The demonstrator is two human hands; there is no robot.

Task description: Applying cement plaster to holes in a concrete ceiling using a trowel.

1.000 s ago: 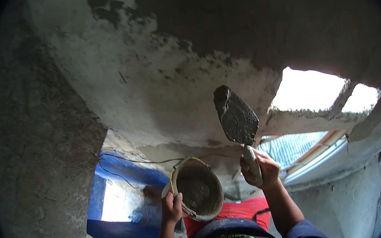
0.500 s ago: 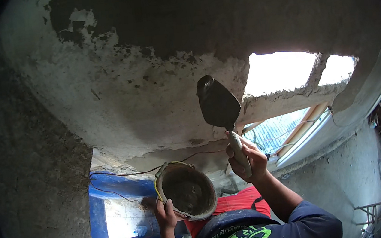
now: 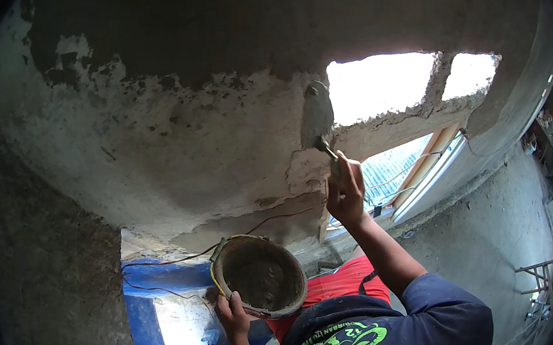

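Observation:
My left hand is closed on the left rim of a round, mortar-stained bucket with a yellow handle. The bucket tilts so its mouth faces me, and grey mortar lies at its bottom. My right hand is wrapped around the handle of a trowel. The trowel's blade is up by the wall, just left of a bright opening. A little mortar seems to show at the blade's tip; whether the blade presses on the wall I cannot tell.
Darker plaster covers the upper wall. Two bright openings have rough edges. A cable runs behind the bucket toward a blue-painted recess at lower left. A wooden-framed opening and a metal frame are at the right.
My right hand has turned the trowel and carried its blade up to the wall beside the opening. The bucket stays in my left hand. The whole view has shifted slightly.

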